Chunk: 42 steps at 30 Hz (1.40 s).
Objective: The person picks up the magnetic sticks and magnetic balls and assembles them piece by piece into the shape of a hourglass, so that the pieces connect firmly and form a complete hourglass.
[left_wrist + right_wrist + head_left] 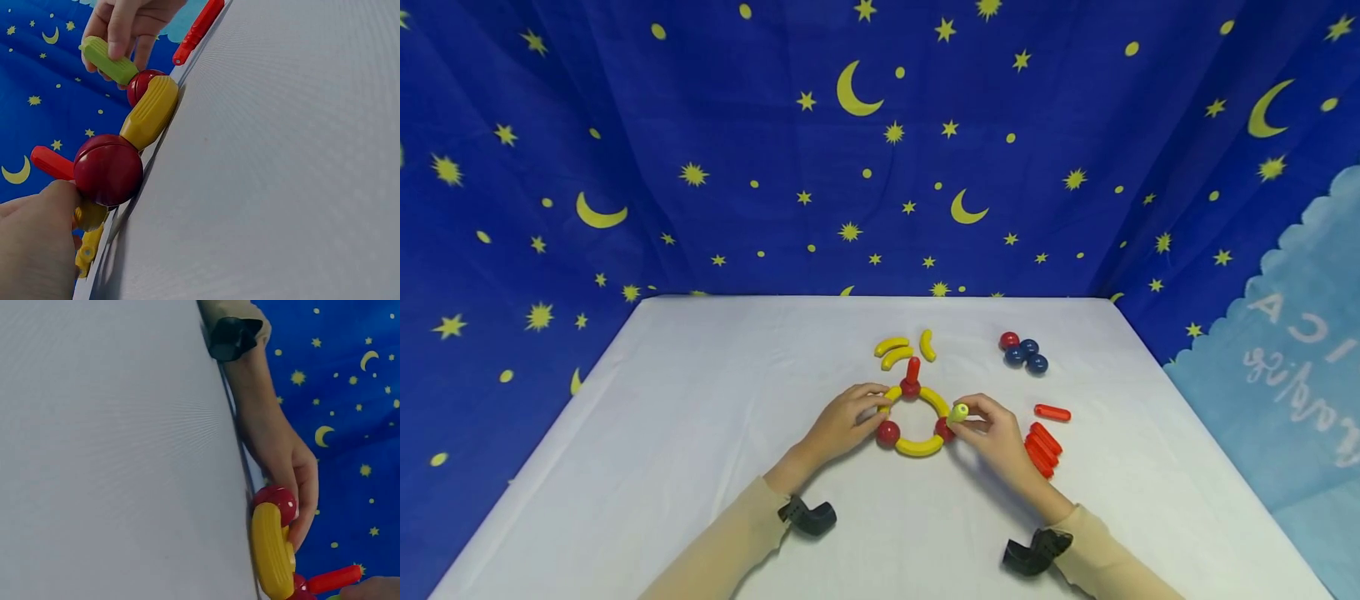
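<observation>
On the white table lies a ring of three curved yellow rods, such as the front one [919, 447], joined by three red balls, including the left one [888, 433]. A straight red rod [913, 370] stands up from the far ball [910, 387]. My left hand [844, 423] grips the ring's left side, its fingers round the yellow rod there and its thumb by the left ball. My right hand [997, 433] pinches a light green rod [107, 57] between thumb and fingers. The rod's lower end meets the right ball [142, 86].
Behind the ring lie loose curved yellow rods [891, 347]. At the back right, several blue balls [1037, 363] sit with one red ball [1009, 340]. Red rods [1043, 450] lie right of my right hand. A blue star-patterned curtain [880, 167] hangs behind the table.
</observation>
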{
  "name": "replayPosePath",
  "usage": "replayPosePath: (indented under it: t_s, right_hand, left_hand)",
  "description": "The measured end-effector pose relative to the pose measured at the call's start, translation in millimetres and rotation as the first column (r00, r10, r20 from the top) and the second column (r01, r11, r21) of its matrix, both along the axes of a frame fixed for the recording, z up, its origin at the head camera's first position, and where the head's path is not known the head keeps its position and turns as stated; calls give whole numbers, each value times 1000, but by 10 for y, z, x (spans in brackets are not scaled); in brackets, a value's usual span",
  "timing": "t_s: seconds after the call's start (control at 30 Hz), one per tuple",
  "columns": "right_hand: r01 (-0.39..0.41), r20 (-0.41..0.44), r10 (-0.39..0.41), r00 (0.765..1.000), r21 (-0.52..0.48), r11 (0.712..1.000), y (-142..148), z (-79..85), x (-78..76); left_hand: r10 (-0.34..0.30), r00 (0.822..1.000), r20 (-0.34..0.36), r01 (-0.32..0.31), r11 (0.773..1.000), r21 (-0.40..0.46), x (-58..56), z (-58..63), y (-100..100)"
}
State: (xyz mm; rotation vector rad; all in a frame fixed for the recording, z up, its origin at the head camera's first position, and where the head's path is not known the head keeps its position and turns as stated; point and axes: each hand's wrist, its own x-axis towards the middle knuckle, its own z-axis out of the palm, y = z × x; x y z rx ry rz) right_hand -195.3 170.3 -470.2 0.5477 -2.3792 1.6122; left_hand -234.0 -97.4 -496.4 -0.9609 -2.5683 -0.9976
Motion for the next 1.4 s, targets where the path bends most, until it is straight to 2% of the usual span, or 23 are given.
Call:
replayPosePath:
  t_s: [0.13,0.23,0.47,0.63,0.73,0.83,0.93,1.07,1.23,1.4]
  right_hand:
    - [19,-3,-18,1000,82,996,-28,-62,0]
    - [32,31,-36,999,118,992,-58,-87,1]
    - [53,86,-58,995,60,997,-83,-80,-34]
    - [58,98,-67,993,85,995,-77,-73,-123]
    - [51,109,-64,992,120,991,-72,-65,-194]
    - [29,116,-46,992,145,989,-69,-56,-270]
    - [-1,127,-20,992,161,987,-74,-46,-355]
    - [-56,161,29,987,166,984,-105,-28,-459]
    - [-125,189,93,978,166,978,-138,-20,-547]
    - [-113,189,77,979,188,976,-67,38,-556]
  left_hand:
    - [-10,1000,11,10,1000,2,-5,-19,-9]
    - [-16,1000,13,16,1000,0,0,-25,-15]
    - [-16,999,47,17,1000,-8,7,-33,-30]
    - [-29,999,-15,29,1000,-1,11,-37,-37]
    - [-13,1000,-28,14,1000,26,7,-33,-37]
    - [30,1000,-6,-29,997,66,1,-28,-30]
    - [101,995,25,-103,989,102,-1,-21,-18]
    - [152,982,111,-170,972,165,2,-4,3]
    - [101,970,222,-145,971,192,-3,13,21]
    - [70,969,235,-118,974,195,-28,6,28]
